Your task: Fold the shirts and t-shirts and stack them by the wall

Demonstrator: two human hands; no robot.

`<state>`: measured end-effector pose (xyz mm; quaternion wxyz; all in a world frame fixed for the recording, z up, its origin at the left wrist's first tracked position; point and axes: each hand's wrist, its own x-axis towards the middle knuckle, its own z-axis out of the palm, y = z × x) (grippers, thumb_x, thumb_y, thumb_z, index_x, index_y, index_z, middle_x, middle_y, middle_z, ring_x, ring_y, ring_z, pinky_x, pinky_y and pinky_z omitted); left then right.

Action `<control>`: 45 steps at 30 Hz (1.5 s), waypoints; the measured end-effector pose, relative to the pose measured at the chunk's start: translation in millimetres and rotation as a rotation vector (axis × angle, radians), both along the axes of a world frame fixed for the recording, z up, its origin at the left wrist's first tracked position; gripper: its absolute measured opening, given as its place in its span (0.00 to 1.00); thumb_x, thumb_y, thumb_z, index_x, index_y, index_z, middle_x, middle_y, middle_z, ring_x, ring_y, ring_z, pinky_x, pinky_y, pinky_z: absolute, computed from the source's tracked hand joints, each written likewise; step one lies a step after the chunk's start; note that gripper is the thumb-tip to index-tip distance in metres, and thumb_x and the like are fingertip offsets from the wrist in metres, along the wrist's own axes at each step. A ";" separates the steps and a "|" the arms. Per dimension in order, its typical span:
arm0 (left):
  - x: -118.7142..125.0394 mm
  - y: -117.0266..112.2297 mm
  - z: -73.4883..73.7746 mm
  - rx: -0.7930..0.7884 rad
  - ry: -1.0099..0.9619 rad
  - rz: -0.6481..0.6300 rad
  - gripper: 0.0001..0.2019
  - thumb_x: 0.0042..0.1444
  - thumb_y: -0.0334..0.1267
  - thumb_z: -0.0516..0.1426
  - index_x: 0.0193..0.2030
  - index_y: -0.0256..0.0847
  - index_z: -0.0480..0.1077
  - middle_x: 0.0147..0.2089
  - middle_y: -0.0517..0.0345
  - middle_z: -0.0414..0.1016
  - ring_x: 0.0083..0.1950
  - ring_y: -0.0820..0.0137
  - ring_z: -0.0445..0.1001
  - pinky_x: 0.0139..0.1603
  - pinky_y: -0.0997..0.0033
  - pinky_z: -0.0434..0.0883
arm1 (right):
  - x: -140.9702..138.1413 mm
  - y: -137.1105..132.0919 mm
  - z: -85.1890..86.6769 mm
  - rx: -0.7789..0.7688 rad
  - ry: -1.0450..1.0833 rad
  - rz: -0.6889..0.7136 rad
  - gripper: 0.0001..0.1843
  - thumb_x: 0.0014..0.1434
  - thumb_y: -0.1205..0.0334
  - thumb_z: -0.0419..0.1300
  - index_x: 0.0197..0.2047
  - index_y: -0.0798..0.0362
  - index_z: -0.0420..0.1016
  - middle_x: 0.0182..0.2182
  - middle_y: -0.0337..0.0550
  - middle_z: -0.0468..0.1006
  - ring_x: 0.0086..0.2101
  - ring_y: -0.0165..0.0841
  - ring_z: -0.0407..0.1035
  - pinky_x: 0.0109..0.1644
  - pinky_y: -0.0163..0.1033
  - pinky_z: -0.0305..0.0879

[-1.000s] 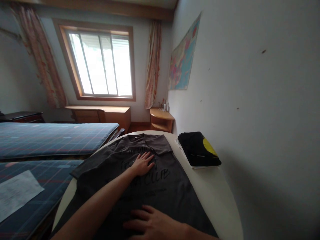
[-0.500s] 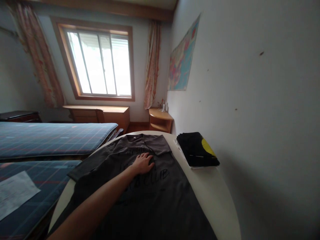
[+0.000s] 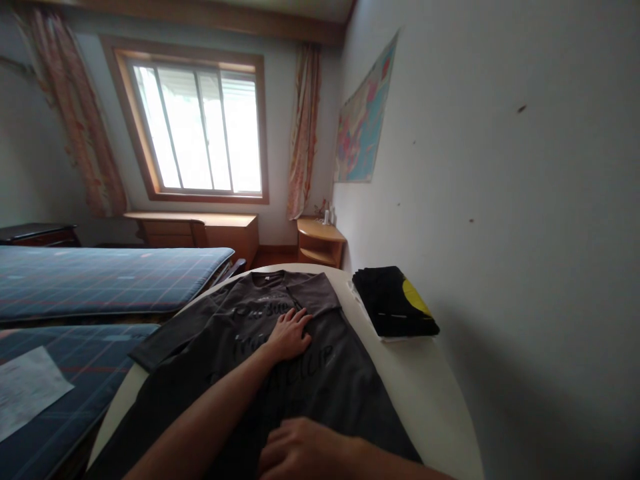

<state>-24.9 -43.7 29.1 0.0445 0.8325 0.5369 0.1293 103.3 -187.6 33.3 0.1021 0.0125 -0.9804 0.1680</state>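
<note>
A dark grey T-shirt [image 3: 330, 380] with black lettering lies spread front-up on a white round table [image 3: 430, 393]. My left hand [image 3: 290, 333] rests flat on the shirt's chest, fingers stretched out toward the collar. My right hand [image 3: 300, 450] lies on the lower part of the shirt near the bottom of the view, with its fingers curled down against the cloth. I cannot see whether the right hand pinches the fabric.
A folded black garment with a yellow patch [image 3: 395, 303] sits on the table by the wall at right. Two beds with blue plaid covers [image 3: 100, 277] stand at left, one bearing a sheet of paper [image 3: 25, 390]. A wooden desk [image 3: 200, 230] and a corner shelf [image 3: 320, 243] stand under the window.
My right hand, out of view half a second ago, is back on the shirt's lower part. My left hand slid slightly on the chest, and the cloth wrinkled a little.
</note>
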 end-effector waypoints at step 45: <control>-11.6 21.6 -3.7 -0.001 -0.657 0.204 0.27 0.65 0.34 0.41 0.70 0.39 0.56 0.67 0.54 0.65 0.66 0.70 0.64 0.67 0.67 0.59 | 4.4 199.1 53.7 -0.222 0.299 -1.271 0.21 0.52 0.75 0.56 0.46 0.49 0.79 0.44 0.39 0.80 0.47 0.32 0.72 0.54 0.34 0.64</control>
